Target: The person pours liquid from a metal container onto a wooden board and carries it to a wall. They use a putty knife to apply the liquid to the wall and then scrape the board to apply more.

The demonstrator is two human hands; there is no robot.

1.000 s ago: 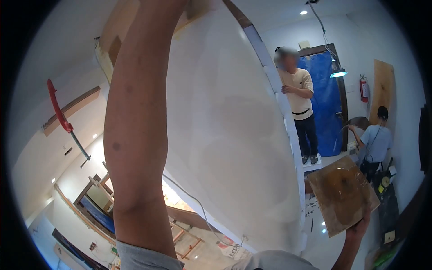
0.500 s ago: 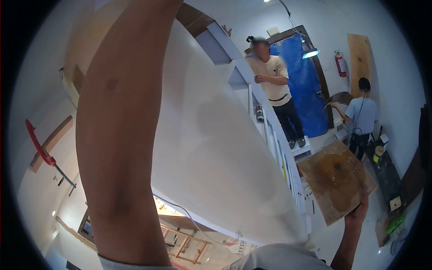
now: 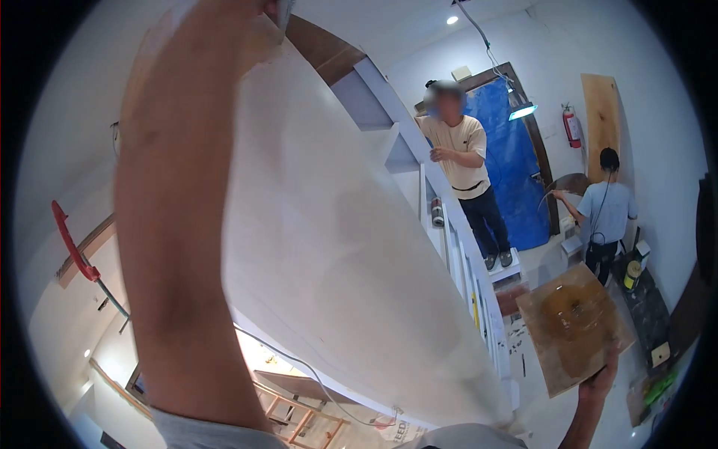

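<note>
My left arm reaches up along the left side of a large, smooth white curved panel. At the top edge my left hand (image 3: 271, 7), mostly cut off, holds a flat metal scraper (image 3: 285, 15) against the panel (image 3: 336, 224), near a light brown smear (image 3: 262, 54). Low on the right, my right hand (image 3: 598, 380) grips the lower edge of a square board (image 3: 550, 359). Wet-looking brown paste (image 3: 576, 318) covers the board's middle.
White framing (image 3: 396, 142) runs behind the panel, with a can (image 3: 437, 212) in it. One person (image 3: 464, 153) stands on a white step (image 3: 505, 274); another (image 3: 607, 209) faces the right wall. A red clamp (image 3: 75, 243) is at left, a lamp (image 3: 523, 111) upper right.
The view has shifted. My left hand's edge and the scraper have come into view at the top, and my left forearm has moved left. The pasted board sits farther right and lower.
</note>
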